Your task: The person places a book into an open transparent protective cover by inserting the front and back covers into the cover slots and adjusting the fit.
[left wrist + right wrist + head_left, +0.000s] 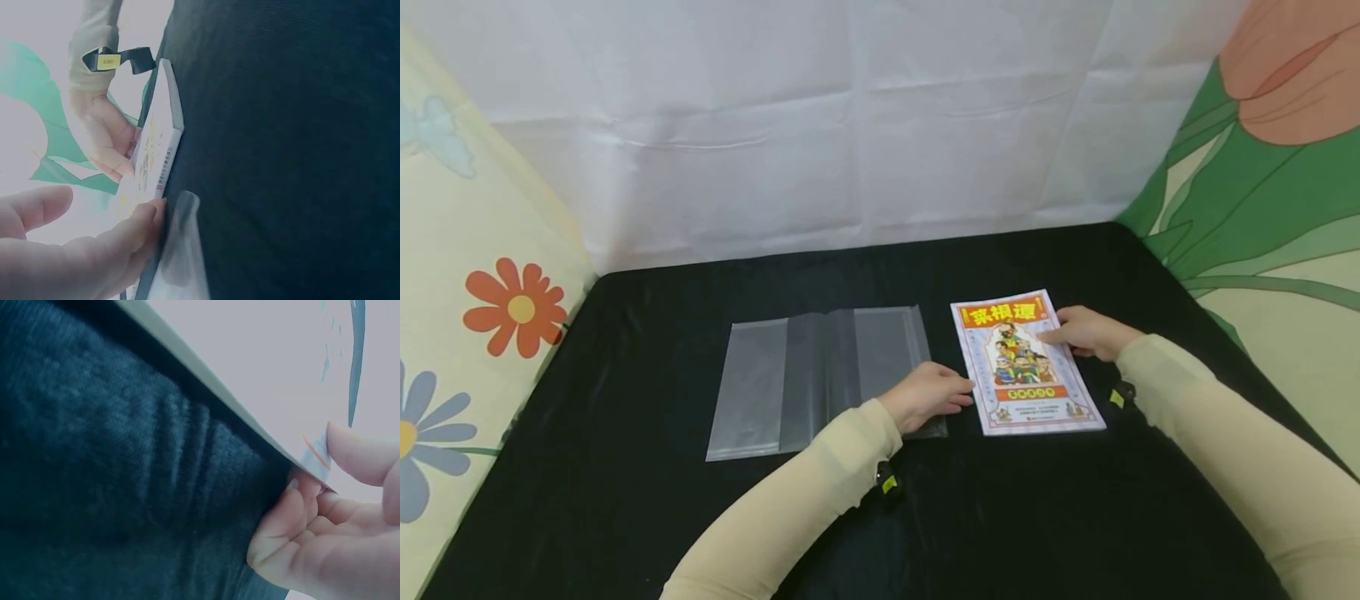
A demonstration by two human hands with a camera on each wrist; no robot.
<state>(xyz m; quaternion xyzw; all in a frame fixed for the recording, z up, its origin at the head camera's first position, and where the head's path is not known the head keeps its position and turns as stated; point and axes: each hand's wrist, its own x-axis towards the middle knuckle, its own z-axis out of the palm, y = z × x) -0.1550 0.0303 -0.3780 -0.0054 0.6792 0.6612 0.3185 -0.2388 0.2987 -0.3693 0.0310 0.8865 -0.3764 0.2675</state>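
The head view is taken from above and behind the near side of the book [1022, 364], at the greatest range, and is directed forward and down. The left-wrist view is taken low and close at the book's left side, rolled sideways and directed rightward across it. The right-wrist view is taken at very close range beside the book's right edge. The book and the right hand [1090, 332] are shared by all three views; the left hand [928, 394], by the head and left-wrist views.

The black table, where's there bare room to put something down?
Bare cloth lies left of the clear cover, behind it toward the white backdrop, and in front between the sleeves. It's crowded around the book, with the left grip and right grip at its edges.
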